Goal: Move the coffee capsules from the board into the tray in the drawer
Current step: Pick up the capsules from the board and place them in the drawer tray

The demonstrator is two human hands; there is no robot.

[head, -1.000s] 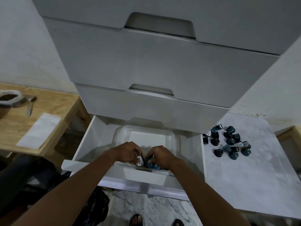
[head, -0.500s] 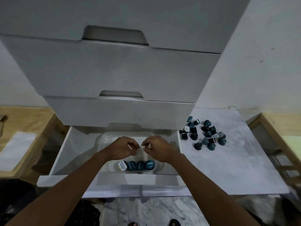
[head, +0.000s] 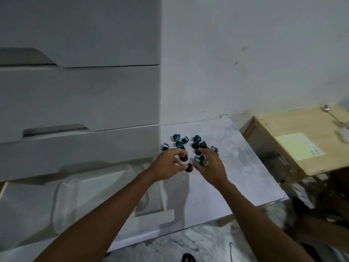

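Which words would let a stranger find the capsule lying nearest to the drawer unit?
Start at the white drawer unit; a pale board lies along its right side, carrying scattered capsules. Just beyond the left hand sits a teal capsule. It alone lies at the cluster's left edge, almost against the unit.

The right hand (head: 212, 168) lies over the near right part of the coffee capsules (head: 196, 138) and hides some of them. If its fingers hold any cannot be told. The same is true for the left hand (head: 168, 164), whose curled fingers are at two dark capsules. The left forearm (head: 113, 210) covers the near right corner of the tray (head: 62, 186). The drawer (head: 22, 210) is cut by the left edge. On the right, the wooden table (head: 283, 129) is blurred and cut off, and the print on its paper label (head: 298, 146) is too small to read.
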